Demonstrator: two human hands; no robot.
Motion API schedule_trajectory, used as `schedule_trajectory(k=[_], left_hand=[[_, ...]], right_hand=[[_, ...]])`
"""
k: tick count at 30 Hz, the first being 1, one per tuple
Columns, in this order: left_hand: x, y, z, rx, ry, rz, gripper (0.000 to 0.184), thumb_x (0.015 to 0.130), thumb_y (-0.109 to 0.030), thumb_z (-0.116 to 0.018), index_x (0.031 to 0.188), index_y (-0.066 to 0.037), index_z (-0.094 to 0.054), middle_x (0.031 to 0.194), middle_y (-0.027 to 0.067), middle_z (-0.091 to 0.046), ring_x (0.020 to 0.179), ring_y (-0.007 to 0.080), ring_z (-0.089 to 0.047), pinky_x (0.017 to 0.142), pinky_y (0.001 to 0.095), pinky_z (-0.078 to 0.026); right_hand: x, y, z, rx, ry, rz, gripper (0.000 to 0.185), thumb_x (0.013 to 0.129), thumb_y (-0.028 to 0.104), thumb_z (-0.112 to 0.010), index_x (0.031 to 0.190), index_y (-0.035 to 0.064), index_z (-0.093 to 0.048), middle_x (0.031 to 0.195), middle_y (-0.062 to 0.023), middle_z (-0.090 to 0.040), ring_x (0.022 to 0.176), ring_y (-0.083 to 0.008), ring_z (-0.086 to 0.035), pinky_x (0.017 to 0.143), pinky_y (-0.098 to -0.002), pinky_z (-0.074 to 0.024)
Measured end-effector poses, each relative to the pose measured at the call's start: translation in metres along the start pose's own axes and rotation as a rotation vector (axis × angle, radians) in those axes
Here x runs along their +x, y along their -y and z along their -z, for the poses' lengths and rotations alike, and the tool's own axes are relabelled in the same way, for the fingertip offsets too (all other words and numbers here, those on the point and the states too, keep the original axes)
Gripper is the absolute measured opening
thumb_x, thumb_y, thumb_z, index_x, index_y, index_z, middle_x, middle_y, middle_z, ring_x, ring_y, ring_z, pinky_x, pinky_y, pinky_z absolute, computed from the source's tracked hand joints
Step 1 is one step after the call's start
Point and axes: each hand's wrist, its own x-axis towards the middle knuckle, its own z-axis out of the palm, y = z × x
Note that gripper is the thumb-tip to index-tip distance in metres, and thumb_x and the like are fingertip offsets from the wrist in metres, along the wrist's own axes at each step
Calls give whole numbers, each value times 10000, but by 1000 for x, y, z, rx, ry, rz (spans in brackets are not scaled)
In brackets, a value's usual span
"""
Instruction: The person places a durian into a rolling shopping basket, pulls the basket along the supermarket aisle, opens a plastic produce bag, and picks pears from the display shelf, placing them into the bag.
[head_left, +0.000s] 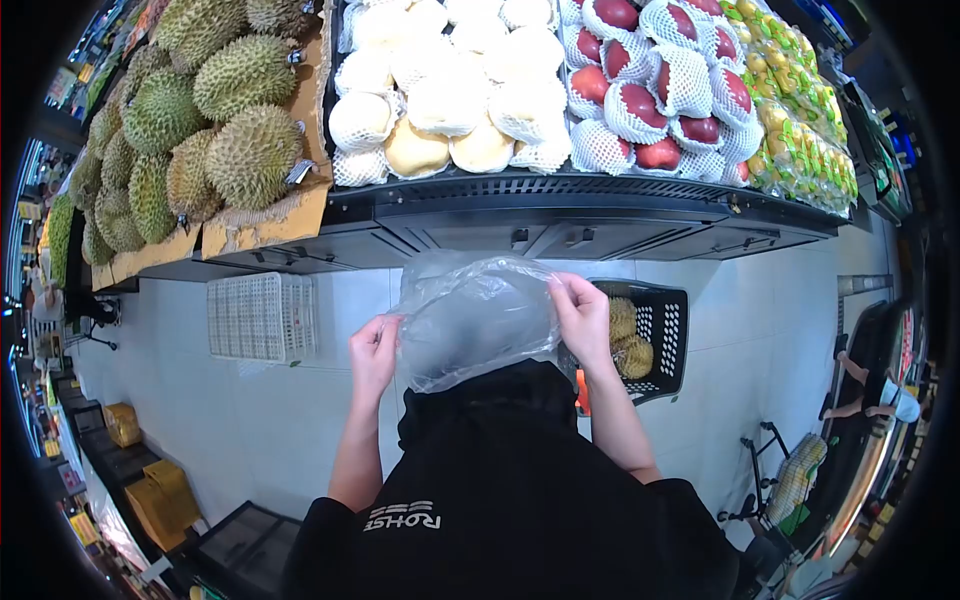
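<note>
A clear plastic bag is stretched between my two hands in front of my chest, its mouth held apart. My left hand pinches the bag's left edge between thumb and fingers. On the other side, my right hand grips the upper right edge. I see no fruit inside the bag. Beyond it, on the display stand, lie pale fruits in white foam nets and red apples in similar nets.
Durians are piled on cardboard at the left. Bagged yellow-green fruits lie at the right. On the floor stand a white crate and a black shopping basket with spiky yellowish fruits. A trolley and a person are farther right.
</note>
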Motion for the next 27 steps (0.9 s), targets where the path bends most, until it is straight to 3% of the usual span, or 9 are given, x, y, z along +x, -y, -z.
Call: schedule_trajectory(k=[6, 13, 15, 18, 20, 21, 23, 25, 27], left_hand=[[-28, 29, -10, -73, -227, -140, 183, 902, -81, -546, 821, 55, -636, 694, 17, -553, 637, 68, -469, 556, 246, -366], [-37, 24, -25, 250, 148, 14, 150, 869, -111, -579, 828, 18, -645, 654, 91, -577, 579, 152, -531, 547, 291, -409], [-34, 9, -25, 406, 191, 37, 136, 860, -121, -590, 851, -1, -652, 632, 111, -577, 554, 176, -541, 537, 306, -418], [-35, 3, -27, 435, 168, 112, 127, 841, -131, -612, 910, -35, -659, 615, 144, -562, 520, 224, -546, 519, 339, -424], [-35, 17, -27, 369, 97, -7, 165, 875, -174, -608, 945, -35, -660, 601, 51, -597, 513, 85, -516, 487, 265, -396], [-32, 13, -23, 362, 88, -16, 165, 875, -174, -608, 945, -35, -660, 601, 51, -597, 513, 85, -516, 487, 265, -396], [-34, -6, -11, 33, 347, 304, 194, 912, -199, -588, 935, -23, -668, 604, -4, -596, 511, 56, -491, 488, 228, -378], [-39, -46, 8, -82, 386, 293, 181, 923, -172, -574, 924, -20, -672, 606, -36, -566, 506, 28, -462, 473, 215, -352], [-38, -56, 19, -192, 436, 279, 175, 934, -145, -560, 912, -16, -676, 608, -69, -536, 501, -1, -432, 458, 202, -325]], right_hand=[[-8, -33, 15, 15, -63, 47, 188, 907, 118, -619, 1019, -26, -661, 763, 36, -609, 669, -6, -489, 587, -177, -396], [-14, -50, 3, 116, -23, -103, 215, 918, 159, -610, 999, -32, -668, 713, 50, -583, 627, -15, -466, 564, -193, -390], [-8, -43, 2, 130, -35, -60, 216, 911, 155, -614, 1007, -32, -664, 684, 26, -578, 615, -19, -463, 565, -198, -397], [0, -38, 12, -232, 39, 71, 189, 890, 155, -620, 1006, 16, -673, 677, -130, -627, 592, -136, -581, 582, -282, -463], [8, -59, 21, -461, 158, 133, 201, 895, 177, -613, 1006, 21, -675, 701, -145, -640, 614, -161, -605, 598, -295, -474], [14, -66, 26, -692, 270, 177, 214, 900, 199, -607, 1006, 26, -677, 726, -160, -653, 636, -186, -629, 614, -308, -485], [19, -38, 37, -762, 349, 146, 246, 905, 239, -602, 1018, 34, -677, 719, -157, -655, 636, -183, -639, 616, -307, -488], [17, 13, 47, -354, 296, 22, 236, 905, 226, -606, 1019, 32, -680, 692, -133, -647, 612, -174, -626, 606, -299, -488], [14, 50, 57, -147, 175, 32, 177, 892, 107, -619, 1001, -24, -669, 710, -72, -645, 620, -72, -558, 584, -237, -465]])
